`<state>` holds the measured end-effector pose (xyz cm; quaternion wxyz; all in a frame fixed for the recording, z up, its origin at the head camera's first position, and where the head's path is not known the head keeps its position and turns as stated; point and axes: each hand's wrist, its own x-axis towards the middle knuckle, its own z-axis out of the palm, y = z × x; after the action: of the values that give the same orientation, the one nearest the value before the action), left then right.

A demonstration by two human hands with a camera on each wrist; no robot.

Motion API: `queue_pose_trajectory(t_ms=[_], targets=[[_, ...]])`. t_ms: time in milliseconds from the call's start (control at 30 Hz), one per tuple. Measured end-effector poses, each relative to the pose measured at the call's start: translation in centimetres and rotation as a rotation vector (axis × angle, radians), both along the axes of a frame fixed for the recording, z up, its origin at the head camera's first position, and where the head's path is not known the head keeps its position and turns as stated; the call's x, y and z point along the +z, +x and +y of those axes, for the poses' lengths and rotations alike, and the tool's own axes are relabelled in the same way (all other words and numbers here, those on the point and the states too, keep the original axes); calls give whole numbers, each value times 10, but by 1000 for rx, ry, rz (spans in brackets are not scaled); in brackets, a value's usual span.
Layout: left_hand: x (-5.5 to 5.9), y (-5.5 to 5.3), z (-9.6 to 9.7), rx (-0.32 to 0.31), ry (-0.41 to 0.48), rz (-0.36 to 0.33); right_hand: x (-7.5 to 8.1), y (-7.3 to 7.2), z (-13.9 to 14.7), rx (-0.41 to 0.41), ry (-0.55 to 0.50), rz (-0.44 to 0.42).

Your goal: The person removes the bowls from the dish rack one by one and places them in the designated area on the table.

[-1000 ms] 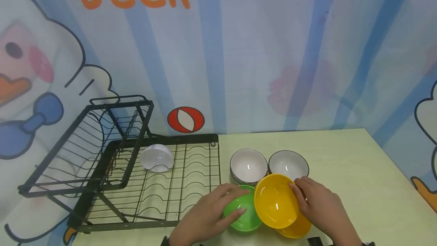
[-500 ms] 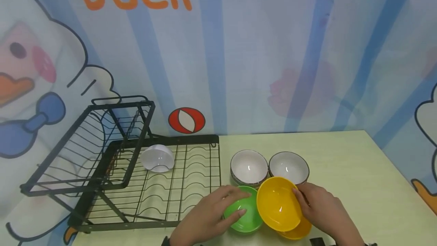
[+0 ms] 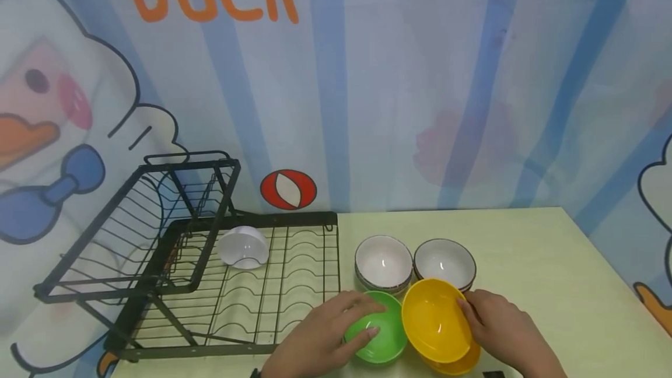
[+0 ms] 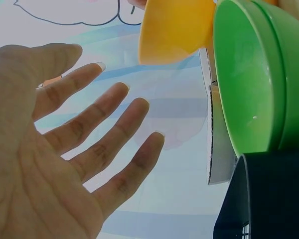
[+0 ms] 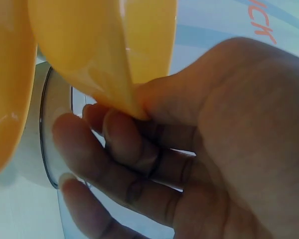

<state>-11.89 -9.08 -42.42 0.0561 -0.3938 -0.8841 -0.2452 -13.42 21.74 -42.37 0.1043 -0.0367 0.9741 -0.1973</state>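
Observation:
My right hand [image 3: 501,325] pinches the rim of a yellow bowl [image 3: 437,321] between thumb and fingers. The bowl is tilted and raised over another yellow bowl [image 3: 458,364] on the table. In the right wrist view the thumb lies inside the rim of the held yellow bowl [image 5: 79,45]. Above a green bowl [image 3: 385,331] my left hand [image 3: 328,331] hovers with spread fingers and holds nothing. The left wrist view shows its palm and straight fingers [image 4: 114,122] apart from the green bowl [image 4: 246,74], which is nested in a second one.
Behind the coloured bowls stand a stack of white bowls [image 3: 383,262] and another white bowl [image 3: 445,262] with dark rims. At the left is a black wire dish rack [image 3: 299,302], with a white bowl [image 3: 244,247] tipped in it. A printed curtain [image 3: 378,86] hangs behind the table.
The held yellow bowl has shifted slightly right and tilted more, in my right hand. My left hand stays over the green bowl. The head view has tipped slightly upward.

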Motion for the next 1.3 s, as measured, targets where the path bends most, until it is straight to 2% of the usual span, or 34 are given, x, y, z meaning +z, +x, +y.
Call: queue_pose_trajectory(t_ms=[367,933,1300], targets=[[-1,-1,-1,9,20,56,-2,-2,5,2,-6,-41],[3,-3,-1,-5,18,37,-3,-8,8,13,9,-102],[0,0,-4,7,9,22,-9,-6,9,22,39,-123]])
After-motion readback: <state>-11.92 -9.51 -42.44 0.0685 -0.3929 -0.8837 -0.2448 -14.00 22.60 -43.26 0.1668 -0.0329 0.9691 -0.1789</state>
